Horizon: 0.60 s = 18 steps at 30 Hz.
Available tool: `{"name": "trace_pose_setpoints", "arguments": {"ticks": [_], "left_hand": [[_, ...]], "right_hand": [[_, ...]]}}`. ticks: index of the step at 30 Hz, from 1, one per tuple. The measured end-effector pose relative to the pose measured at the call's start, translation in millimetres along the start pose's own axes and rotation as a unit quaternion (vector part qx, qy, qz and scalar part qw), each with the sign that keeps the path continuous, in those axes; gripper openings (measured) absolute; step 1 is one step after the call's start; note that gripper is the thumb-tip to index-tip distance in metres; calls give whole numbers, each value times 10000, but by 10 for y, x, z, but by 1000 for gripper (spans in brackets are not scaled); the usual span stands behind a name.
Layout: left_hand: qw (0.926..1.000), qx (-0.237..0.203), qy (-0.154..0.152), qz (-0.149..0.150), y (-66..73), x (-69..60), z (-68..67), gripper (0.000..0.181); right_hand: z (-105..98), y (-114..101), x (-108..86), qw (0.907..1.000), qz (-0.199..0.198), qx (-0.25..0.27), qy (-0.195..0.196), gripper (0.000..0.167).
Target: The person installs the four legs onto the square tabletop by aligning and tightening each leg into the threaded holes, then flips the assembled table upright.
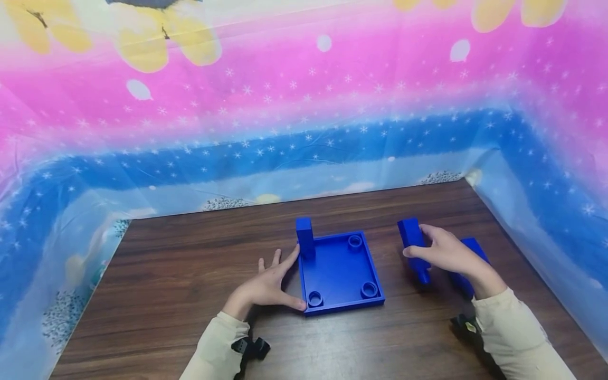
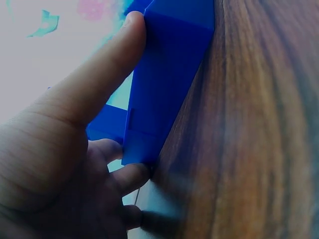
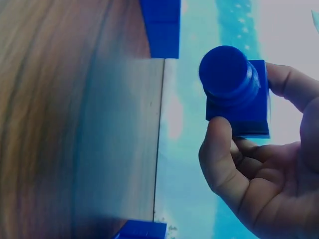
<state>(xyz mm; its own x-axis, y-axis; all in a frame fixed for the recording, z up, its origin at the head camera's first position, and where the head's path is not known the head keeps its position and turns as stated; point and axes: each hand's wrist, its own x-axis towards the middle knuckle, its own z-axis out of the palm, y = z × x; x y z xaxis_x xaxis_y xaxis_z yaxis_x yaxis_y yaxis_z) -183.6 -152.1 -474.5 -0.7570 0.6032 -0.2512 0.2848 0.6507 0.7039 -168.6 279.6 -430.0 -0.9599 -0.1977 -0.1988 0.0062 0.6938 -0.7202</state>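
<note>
A square blue tray (image 1: 339,272) lies on the wooden table, with round sockets in three corners and a blue post (image 1: 305,237) upright in its far left corner. My left hand (image 1: 268,282) rests against the tray's left side, fingers spread, thumb at the near left corner; the left wrist view shows the thumb (image 2: 107,74) on the tray's edge (image 2: 167,74). Right of the tray, my right hand (image 1: 451,253) holds a blue block (image 1: 410,235) off the table between thumb and fingers. Its round peg (image 3: 224,72) faces the right wrist camera, with the right hand (image 3: 264,169) around the square part.
Another blue piece (image 1: 475,250) lies on the table (image 1: 190,264) beyond my right hand, partly hidden by it. A patterned pink and blue cloth (image 1: 285,116) stands around the table's back and sides. Black wrist gear (image 1: 252,348) sits at the left sleeve.
</note>
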Motion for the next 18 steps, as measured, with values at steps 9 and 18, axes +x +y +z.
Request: {"name": "trace_pose_setpoints", "arguments": {"ticks": [9, 18], "left_hand": [[9999, -43, -67, 64, -3, 24, -8, 134], [10000, 32, -52, 56, -2, 13, -4, 133]], "right_hand": [[41, -254, 46, 9965, -490, 636, 228, 75], [181, -529, 197, 9846, -992, 1441, -5, 43]]}}
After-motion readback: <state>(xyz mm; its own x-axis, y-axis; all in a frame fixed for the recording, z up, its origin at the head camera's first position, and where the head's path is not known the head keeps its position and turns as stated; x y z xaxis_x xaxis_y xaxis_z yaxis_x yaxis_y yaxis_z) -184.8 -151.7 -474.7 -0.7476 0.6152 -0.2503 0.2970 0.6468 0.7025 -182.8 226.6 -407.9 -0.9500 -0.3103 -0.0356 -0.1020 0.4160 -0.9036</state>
